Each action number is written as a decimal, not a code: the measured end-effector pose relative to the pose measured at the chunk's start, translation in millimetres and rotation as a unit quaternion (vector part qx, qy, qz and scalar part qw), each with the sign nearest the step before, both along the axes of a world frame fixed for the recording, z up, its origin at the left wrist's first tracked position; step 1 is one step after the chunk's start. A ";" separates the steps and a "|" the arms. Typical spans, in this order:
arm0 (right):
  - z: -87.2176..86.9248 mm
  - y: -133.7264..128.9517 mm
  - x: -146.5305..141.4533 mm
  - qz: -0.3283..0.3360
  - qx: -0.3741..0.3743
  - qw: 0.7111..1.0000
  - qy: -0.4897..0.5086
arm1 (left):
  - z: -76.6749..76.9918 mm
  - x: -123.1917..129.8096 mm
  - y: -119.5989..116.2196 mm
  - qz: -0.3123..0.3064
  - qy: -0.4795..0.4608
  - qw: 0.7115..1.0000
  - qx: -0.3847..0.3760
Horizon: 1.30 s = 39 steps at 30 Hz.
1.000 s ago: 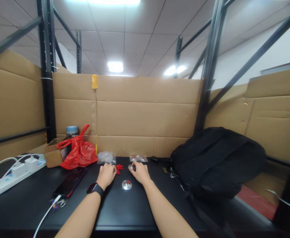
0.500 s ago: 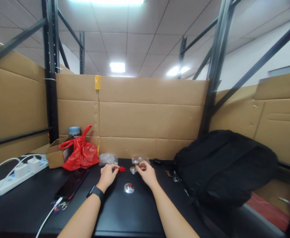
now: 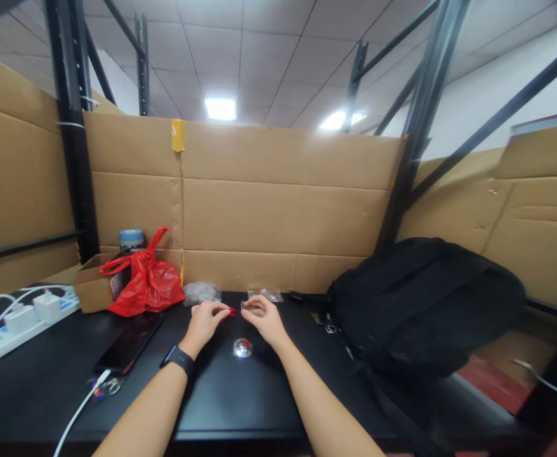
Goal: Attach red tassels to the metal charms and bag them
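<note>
Between the fingertips of my left hand (image 3: 207, 322), which wears a dark wristband, is a small red cord-like bundle (image 3: 232, 312). Closed in a pinch, my right hand (image 3: 266, 322) holds a small shiny metal disc (image 3: 243, 306), mostly covered by the fingers. The fingertips of both hands are close together but apart. On the black table below them lies a round, shiny silver lid-like piece (image 3: 243, 348) with a red spot on it. Past the hands, against the cardboard, are a crumpled clear plastic bag (image 3: 202, 292) and a flat clear packet (image 3: 271, 296).
To the left stand a tied red plastic bag (image 3: 148, 282), a small cardboard box (image 3: 92, 285), a blue-lidded jar (image 3: 131, 238), a power strip (image 3: 26, 330) and a phone (image 3: 130, 343) on a white cable. A black backpack (image 3: 431, 311) fills the right side.
My right hand has lifted the small metal disc off the table and brought it left, towards my left hand. My left fingers have closed in on the red bundle. The camera has tilted slightly down.
</note>
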State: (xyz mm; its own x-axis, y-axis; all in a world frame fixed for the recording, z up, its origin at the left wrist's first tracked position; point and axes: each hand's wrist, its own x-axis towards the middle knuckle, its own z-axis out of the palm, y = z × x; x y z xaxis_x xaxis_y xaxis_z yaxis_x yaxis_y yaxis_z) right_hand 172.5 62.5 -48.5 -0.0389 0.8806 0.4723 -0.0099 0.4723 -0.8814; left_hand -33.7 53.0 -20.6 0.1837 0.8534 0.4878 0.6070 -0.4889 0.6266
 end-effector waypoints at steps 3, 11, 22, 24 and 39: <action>6.0 -6.1 -4.4 0.022 -0.006 1.000 0.015 | 3.5 4.0 -3.9 -0.023 0.014 0.999 0.023; 14.4 -16.2 -12.5 0.056 -0.005 0.998 0.000 | 7.0 10.5 -6.5 -0.034 0.007 0.998 0.042; 23.3 -23.8 -10.5 0.061 0.025 0.997 -0.028 | 6.3 14.8 -5.0 -0.046 -0.006 0.997 0.063; 23.0 -24.1 -10.8 0.066 0.022 0.997 -0.021 | 5.6 14.7 -3.8 -0.060 -0.026 0.996 0.064; 17.8 -19.5 -8.2 0.047 -0.040 0.995 -0.083 | 7.8 16.2 -9.4 -0.006 0.016 0.998 0.063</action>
